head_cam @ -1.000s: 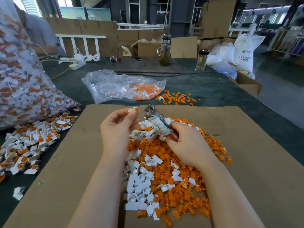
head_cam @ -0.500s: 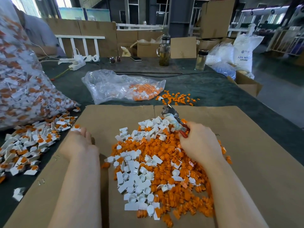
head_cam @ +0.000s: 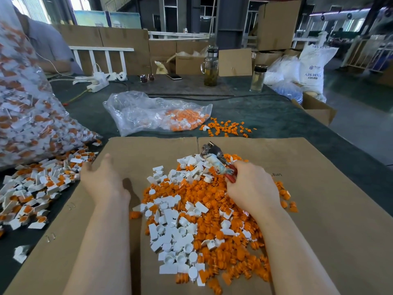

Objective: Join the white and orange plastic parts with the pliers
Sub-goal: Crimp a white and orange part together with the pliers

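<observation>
A mixed heap of loose white parts (head_cam: 176,233) and orange parts (head_cam: 225,241) lies on a flat cardboard sheet (head_cam: 319,209). My right hand (head_cam: 251,186) grips the red handles of the pliers (head_cam: 217,160), whose metal jaws point up and away over the heap's far edge. My left hand (head_cam: 102,177) hovers with loose fingers over the sheet's left edge, holding nothing I can see. Beside it, on the dark table, lies a pile of joined white-and-orange pieces (head_cam: 32,188).
A big clear bag of joined pieces (head_cam: 25,116) fills the far left. A crumpled clear bag with orange parts (head_cam: 157,112) and scattered orange parts (head_cam: 227,127) lie beyond the sheet. Further back stand a glass jug (head_cam: 210,67), a jar (head_cam: 258,78) and cardboard boxes.
My left hand swung from the pliers' jaws out to the left pile, and the joined piece it pinched is no longer in it. My right hand shifted right with the pliers.
</observation>
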The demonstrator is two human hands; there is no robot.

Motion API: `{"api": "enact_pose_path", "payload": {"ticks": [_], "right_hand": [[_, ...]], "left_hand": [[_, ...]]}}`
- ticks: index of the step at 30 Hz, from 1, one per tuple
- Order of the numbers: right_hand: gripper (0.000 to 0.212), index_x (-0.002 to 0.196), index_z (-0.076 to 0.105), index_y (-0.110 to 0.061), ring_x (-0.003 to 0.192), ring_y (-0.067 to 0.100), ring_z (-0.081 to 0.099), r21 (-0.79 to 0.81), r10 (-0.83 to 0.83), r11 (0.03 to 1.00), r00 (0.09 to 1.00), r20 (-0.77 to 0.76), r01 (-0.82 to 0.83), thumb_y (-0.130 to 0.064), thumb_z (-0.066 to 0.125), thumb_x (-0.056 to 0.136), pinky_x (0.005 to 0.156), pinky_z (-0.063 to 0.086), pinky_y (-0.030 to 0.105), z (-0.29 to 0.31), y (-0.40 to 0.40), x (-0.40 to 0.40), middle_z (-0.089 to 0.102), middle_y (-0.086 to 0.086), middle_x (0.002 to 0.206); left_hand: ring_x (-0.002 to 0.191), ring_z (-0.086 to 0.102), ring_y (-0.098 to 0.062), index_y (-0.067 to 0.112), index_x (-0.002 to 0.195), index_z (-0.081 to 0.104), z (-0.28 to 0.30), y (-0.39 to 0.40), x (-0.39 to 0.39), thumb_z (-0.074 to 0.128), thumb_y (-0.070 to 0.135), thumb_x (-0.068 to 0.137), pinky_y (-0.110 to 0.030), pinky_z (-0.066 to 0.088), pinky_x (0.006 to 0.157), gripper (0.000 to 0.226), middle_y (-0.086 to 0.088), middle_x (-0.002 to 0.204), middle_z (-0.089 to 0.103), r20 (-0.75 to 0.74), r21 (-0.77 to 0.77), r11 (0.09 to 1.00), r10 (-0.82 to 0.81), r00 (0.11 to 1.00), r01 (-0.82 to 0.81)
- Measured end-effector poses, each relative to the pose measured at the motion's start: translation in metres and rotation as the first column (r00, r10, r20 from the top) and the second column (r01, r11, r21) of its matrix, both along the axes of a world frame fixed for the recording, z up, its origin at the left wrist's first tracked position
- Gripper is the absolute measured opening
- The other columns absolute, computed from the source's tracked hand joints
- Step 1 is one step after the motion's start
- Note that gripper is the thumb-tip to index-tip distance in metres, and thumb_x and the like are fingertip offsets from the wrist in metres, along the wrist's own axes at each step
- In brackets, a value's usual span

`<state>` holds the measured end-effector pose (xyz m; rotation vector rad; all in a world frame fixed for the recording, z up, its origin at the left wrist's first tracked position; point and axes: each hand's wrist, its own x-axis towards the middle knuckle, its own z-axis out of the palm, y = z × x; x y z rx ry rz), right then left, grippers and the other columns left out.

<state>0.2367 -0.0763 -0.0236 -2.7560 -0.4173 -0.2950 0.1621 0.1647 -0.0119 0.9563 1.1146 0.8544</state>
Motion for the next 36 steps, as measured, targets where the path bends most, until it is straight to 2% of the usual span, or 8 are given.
{"api": "enact_pose_path", "payload": {"ticks": [3,5,8,11,17,25,33,36], "right_hand": [[0.022,0.106,0.058,-0.026,0.071,0.015,0.05,-0.019,-0.008,1.0,1.0,0.01,0.008,-0.038,0.061,0.088,0.049,0.035,0.025,-0.001,0.001,0.0,0.044,-0.009,0.08],[0.023,0.107,0.058,-0.025,0.071,0.015,0.048,-0.026,-0.014,1.0,1.0,0.014,0.014,-0.039,0.061,0.088,0.047,0.032,0.024,-0.002,0.002,0.0,0.042,-0.009,0.079],[0.021,0.103,0.059,-0.024,0.064,0.012,0.043,-0.054,-0.017,0.998,1.0,0.01,0.017,-0.037,0.062,0.088,0.044,0.027,0.023,-0.003,0.003,-0.001,0.036,-0.011,0.073],[0.022,0.104,0.058,-0.024,0.06,0.009,0.038,-0.082,-0.015,0.997,1.0,0.015,0.016,-0.037,0.061,0.088,0.043,0.024,0.023,-0.004,0.004,-0.001,0.039,-0.009,0.077],[0.029,0.115,0.058,-0.023,0.077,0.017,0.053,-0.093,-0.008,0.996,1.0,0.021,0.01,-0.037,0.06,0.089,0.046,0.029,0.024,-0.003,0.008,-0.003,0.056,-0.003,0.102],[0.011,0.094,0.058,-0.023,0.066,0.013,0.051,-0.086,-0.007,0.996,1.0,0.003,0.007,-0.031,0.06,0.086,0.047,0.038,0.025,-0.006,0.01,-0.001,0.045,-0.009,0.078],[0.018,0.103,0.06,-0.026,0.067,0.009,0.047,-0.091,0.024,0.996,0.999,0.027,-0.022,-0.036,0.06,0.088,0.046,0.032,0.021,-0.005,0.012,-0.001,0.047,-0.01,0.083],[0.014,0.098,0.061,-0.026,0.062,0.007,0.043,-0.094,0.036,0.995,0.999,0.012,-0.035,-0.035,0.06,0.088,0.045,0.032,0.022,-0.004,0.013,-0.002,0.047,-0.011,0.08]], "left_hand": [[0.112,0.056,-0.015,0.034,0.136,0.053,-0.005,-0.008,0.006,0.061,0.027,0.096,-0.035,0.049,0.091,0.041,0.001,0.142,0.048,-0.237,0.324,0.913,-0.175,0.956,0.248],[0.119,0.055,-0.022,0.036,0.132,0.057,-0.011,-0.013,0.009,0.059,0.033,0.097,-0.044,0.046,0.1,0.035,-0.001,0.141,0.049,-0.452,0.431,0.735,-0.327,0.83,0.524],[0.133,0.04,-0.034,0.032,0.138,0.054,-0.018,-0.027,0.015,0.051,0.042,0.098,-0.049,0.03,0.11,0.041,-0.01,0.144,0.045,-0.814,0.422,0.448,-0.195,0.547,0.788],[0.126,0.044,-0.035,0.029,0.138,0.056,-0.019,-0.036,0.015,0.046,0.037,0.1,-0.046,0.036,0.104,0.04,-0.013,0.138,0.049,-0.881,0.389,0.324,-0.144,0.451,0.862],[0.1,0.058,-0.026,0.022,0.108,0.071,-0.02,-0.034,0.015,0.057,0.019,0.092,-0.036,0.048,0.087,0.021,-0.006,0.114,0.06,-0.799,0.449,0.352,-0.253,0.546,0.821],[0.078,0.057,-0.008,0.022,0.099,0.063,-0.02,-0.032,0.015,0.069,0.014,0.086,-0.023,0.038,0.059,0.016,0.01,0.09,0.063,-0.671,0.515,0.452,-0.317,0.671,0.728],[0.069,0.057,0.019,0.03,0.093,0.071,-0.01,-0.044,0.012,0.069,0.02,0.091,-0.007,0.04,0.05,0.01,0.017,0.08,0.065,-0.433,0.59,0.509,-0.456,0.778,0.627],[0.069,0.064,0.009,0.032,0.094,0.071,-0.004,-0.048,0.01,0.068,0.025,0.092,-0.009,0.043,0.058,0.009,0.014,0.078,0.07,-0.29,0.572,0.563,-0.541,0.789,0.596]]}}
